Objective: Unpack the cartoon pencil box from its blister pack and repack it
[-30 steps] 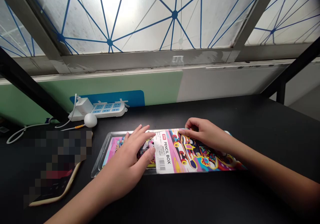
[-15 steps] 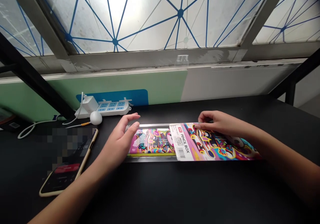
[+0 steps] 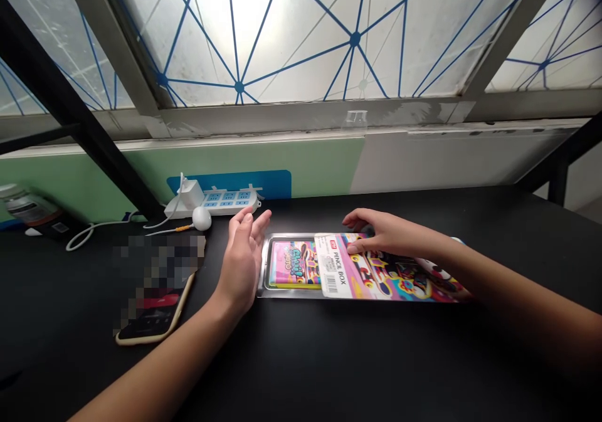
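Observation:
A colourful pencil box (image 3: 295, 264) lies in a clear plastic tray on the black table (image 3: 329, 359). A printed card sleeve (image 3: 376, 274) marked "PENCIL BOX" covers its right part. My left hand (image 3: 243, 259) stands on edge against the tray's left end, fingers straight and together, holding nothing. My right hand (image 3: 388, 235) lies flat on the sleeve, fingertips pressing near its far left corner.
A phone (image 3: 153, 306) lies on the table left of my left hand. Behind it sit a white power strip (image 3: 221, 201) with a charger and cable, and a small white ball (image 3: 202, 218). A bottle (image 3: 28, 207) lies at the far left. A window runs along the back.
My left hand lifted off the box and moved to the tray's left end, standing on edge. The sleeve has slid left, so less of the box shows than half a second ago.

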A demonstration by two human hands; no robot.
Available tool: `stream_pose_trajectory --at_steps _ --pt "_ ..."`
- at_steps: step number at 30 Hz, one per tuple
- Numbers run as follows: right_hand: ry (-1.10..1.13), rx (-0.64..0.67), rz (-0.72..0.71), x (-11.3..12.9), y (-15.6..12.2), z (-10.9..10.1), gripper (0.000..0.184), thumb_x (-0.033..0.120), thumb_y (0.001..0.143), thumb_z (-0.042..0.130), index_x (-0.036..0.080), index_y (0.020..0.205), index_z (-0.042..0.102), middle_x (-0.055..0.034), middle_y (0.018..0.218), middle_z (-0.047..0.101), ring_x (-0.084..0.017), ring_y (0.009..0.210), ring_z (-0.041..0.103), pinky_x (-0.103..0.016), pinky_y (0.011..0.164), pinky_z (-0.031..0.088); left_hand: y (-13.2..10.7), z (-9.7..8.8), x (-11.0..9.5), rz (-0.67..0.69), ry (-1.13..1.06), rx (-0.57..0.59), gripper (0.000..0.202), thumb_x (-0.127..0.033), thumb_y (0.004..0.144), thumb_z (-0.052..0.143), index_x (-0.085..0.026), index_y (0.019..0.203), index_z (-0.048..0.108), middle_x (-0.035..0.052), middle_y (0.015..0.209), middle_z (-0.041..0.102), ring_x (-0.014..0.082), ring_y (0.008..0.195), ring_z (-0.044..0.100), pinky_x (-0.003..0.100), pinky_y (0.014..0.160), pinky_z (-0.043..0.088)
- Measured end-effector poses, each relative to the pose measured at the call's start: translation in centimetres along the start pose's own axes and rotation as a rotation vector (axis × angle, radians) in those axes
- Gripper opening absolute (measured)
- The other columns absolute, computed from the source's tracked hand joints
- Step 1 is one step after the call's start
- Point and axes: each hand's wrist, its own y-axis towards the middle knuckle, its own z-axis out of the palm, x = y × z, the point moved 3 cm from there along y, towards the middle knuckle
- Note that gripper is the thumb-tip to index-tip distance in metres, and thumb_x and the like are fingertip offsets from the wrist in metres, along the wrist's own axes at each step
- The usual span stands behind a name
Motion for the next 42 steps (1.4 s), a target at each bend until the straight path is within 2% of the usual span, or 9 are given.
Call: stream_pose_trajectory --at_steps 9,14,17,19,21,23,27,32,42 --pt "-0.198 0.050 -0.161 9.9 5.4 3.5 0.054 0.061 0.080 0.072 0.022 0.116 0.066 -0.0120 0.123 0.070 -0.034 0.106 0.067 -0.043 0.087 0.050 0.1 -0.1 0.2 -0.019 -0.034 -0.046 0.035 -0.045 0.106 0.036 -0.023 0.132 0.041 0.0160 0.138 0.064 0.0199 0.138 0.053 0.041 0.120 0.035" --pt "-0.251 -0.057 -0.243 12.5 4.7 4.9 0.046 0.053 0.088 0.070 0.021 0.120 0.063 -0.0127 0.127 0.067 -0.034 0.110 0.065 -0.047 0.096 0.044 0.2 -0.3 0.1 -0.020 -0.018 -0.047 0.035 -0.043 0.104 0.039 -0.023 0.132 0.041 0.0151 0.137 0.064 0.0200 0.137 0.054 0.038 0.117 0.040" --pt "-0.256 -0.129 -0.271 12.4 2.0 4.7 0.045 0.047 0.089 0.071 0.022 0.125 0.059 -0.0110 0.128 0.065 -0.031 0.110 0.064 -0.046 0.098 0.042 0.1 -0.5 0.2 -0.060 0.023 -0.041 0.039 -0.029 0.096 0.051 -0.024 0.134 0.042 0.0130 0.140 0.062 0.0218 0.129 0.060 0.036 0.107 0.050" --pt "-0.261 -0.170 -0.294 11.5 -0.2 4.2 0.044 0.047 0.090 0.069 0.023 0.125 0.058 -0.0105 0.125 0.066 -0.031 0.110 0.063 -0.047 0.098 0.042 0.0 -0.6 0.4 -0.125 0.122 -0.031 0.053 -0.016 0.087 0.056 -0.027 0.137 0.042 0.0112 0.145 0.057 0.0222 0.113 0.069 0.033 0.088 0.059" --pt "-0.260 -0.204 -0.308 10.1 -2.2 3.4 0.045 0.052 0.090 0.067 0.025 0.125 0.058 -0.0106 0.125 0.066 -0.033 0.112 0.062 -0.048 0.098 0.043 0.0 -0.7 0.7 -0.180 0.238 -0.007 0.065 -0.010 0.081 0.056 -0.030 0.140 0.039 0.0107 0.148 0.053 0.0188 0.092 0.073 0.028 0.068 0.060" --pt "-0.227 -0.213 -0.275 8.1 -3.5 2.7 0.045 0.057 0.092 0.062 0.026 0.125 0.058 -0.0105 0.126 0.067 -0.034 0.113 0.062 -0.049 0.097 0.044 0.1 -0.7 0.8 -0.202 0.302 0.024 0.071 -0.007 0.079 0.055 -0.031 0.143 0.036 0.0115 0.146 0.054 0.0152 0.078 0.072 0.025 0.058 0.057" --pt "-0.211 -0.253 -0.213 4.7 -3.9 2.2 0.039 0.054 0.095 0.057 0.024 0.120 0.061 -0.0117 0.123 0.069 -0.033 0.113 0.063 -0.050 0.098 0.044 0.7 -0.9 1.0 -0.230 0.319 -0.003 0.072 -0.007 0.082 0.058 -0.032 0.146 0.037 0.0098 0.128 0.061 0.0133 0.070 0.071 0.025 0.057 0.057" --pt "-0.261 -0.243 -0.211 3.7 -3.1 3.5 0.047 0.056 0.097 0.053 0.020 0.126 0.059 -0.0137 0.124 0.069 -0.033 0.111 0.062 -0.051 0.097 0.045 1.2 -1.1 1.1 -0.258 0.254 -0.054 0.066 -0.005 0.085 0.057 -0.034 0.142 0.045 0.0040 0.108 0.061 0.0119 0.063 0.067 0.025 0.054 0.057" --pt "-0.294 -0.273 -0.216 4.3 -3.2 3.7 0.044 0.050 0.099 0.053 0.015 0.125 0.059 -0.0144 0.115 0.067 -0.031 0.105 0.061 -0.048 0.090 0.050 1.1 -1.0 1.2 -0.317 0.172 -0.133 0.052 -0.004 0.087 0.058 -0.028 0.133 0.052 0.0093 0.123 0.064 0.0154 0.067 0.071 0.030 0.057 0.059"
